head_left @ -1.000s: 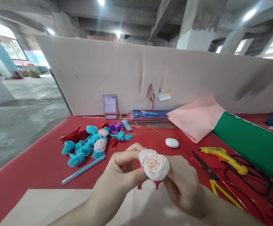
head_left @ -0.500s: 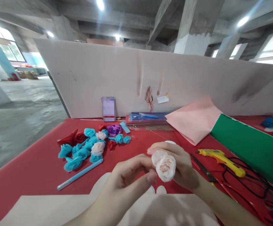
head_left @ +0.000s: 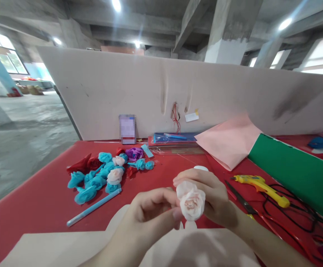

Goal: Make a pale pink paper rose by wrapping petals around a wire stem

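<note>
Paper, a pale sheet (head_left: 52, 248), lies nearest me on the red table (head_left: 39, 200). Above it my right hand (head_left: 217, 200) is curled around a pink-white rose (head_left: 191, 202), fingers wrapped behind and over it, holding it off the table. My left hand (head_left: 147, 211) is half closed, thumb against the rose's left side; whether it pinches a petal I cannot tell. Left of my hands lies a blue stick (head_left: 94, 207), and just past it a heap of flowers (head_left: 100, 174), mostly blue. To the right are scissors (head_left: 240, 200) and a yellow glue gun (head_left: 261, 184). Farther back lie a pink sheet (head_left: 228, 142) and a green sheet (head_left: 297, 170), against a tall board (head_left: 150, 89).
</note>
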`<state>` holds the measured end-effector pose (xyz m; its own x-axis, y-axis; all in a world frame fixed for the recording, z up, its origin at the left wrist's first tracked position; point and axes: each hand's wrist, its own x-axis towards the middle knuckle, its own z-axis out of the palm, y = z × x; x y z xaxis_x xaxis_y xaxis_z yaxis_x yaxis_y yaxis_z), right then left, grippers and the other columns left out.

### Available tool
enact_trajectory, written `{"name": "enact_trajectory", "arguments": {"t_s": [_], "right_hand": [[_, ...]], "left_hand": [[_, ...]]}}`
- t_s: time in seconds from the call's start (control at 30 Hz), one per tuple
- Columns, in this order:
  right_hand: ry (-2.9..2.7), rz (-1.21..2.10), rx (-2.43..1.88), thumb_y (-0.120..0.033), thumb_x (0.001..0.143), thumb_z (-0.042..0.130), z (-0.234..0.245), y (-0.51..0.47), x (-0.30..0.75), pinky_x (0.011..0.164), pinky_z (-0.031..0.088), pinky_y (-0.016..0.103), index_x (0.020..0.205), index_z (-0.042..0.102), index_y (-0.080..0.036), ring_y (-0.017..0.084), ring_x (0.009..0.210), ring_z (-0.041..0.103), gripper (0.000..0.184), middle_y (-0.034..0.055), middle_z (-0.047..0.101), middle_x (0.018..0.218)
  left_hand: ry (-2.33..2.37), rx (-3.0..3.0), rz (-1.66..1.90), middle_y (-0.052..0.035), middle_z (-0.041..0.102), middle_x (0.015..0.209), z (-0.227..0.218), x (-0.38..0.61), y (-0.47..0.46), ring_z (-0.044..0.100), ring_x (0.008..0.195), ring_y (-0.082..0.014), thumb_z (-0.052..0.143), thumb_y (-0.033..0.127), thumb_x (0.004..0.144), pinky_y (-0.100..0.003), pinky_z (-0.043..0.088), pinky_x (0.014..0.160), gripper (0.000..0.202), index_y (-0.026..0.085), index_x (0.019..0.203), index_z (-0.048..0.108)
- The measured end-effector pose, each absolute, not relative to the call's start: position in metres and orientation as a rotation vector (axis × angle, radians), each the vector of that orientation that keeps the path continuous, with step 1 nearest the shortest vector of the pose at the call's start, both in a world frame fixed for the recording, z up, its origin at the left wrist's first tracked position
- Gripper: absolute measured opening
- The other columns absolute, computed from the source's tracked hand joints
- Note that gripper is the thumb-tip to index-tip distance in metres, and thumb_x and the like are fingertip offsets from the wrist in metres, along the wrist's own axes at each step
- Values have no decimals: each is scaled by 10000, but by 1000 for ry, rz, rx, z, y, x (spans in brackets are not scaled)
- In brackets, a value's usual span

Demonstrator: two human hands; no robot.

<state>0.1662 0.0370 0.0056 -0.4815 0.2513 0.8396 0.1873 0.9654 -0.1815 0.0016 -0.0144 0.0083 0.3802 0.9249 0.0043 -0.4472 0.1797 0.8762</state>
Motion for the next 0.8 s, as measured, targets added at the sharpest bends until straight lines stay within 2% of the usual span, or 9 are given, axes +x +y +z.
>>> {"name": "enact_trajectory", "arguments": {"t_s": [0.2,0.43,0.6,0.8], "right_hand": [[-2077,-85,-364,-177,947,389,13,30,163,591,476,260,888,607,-108,158,685,589,236,100,666,807],[-2048,-324,-485,-120,931,366,15,17,163,555,416,282,848,571,-133,160,568,495,222,41,574,636],[-2038,-292,-474,-100,928,350,15,18,161,521,363,273,835,551,-141,155,570,465,225,39,559,643],[-2037,-292,-469,-95,918,355,15,17,160,489,322,284,821,567,-134,159,541,428,236,45,546,623]], "left_hand": [[647,871,1093,22,587,573,6,2,-12,451,566,-79,786,325,631,-161,379,582,153,190,674,730],[548,788,1148,9,559,576,6,2,-24,448,607,-109,764,313,649,-197,423,648,169,200,774,763],[582,798,1151,9,552,562,9,2,-29,465,595,-114,765,302,652,-224,441,678,111,213,717,760],[628,796,1153,-1,578,565,5,5,-27,490,581,-119,780,306,621,-233,444,636,124,207,693,756]]}}
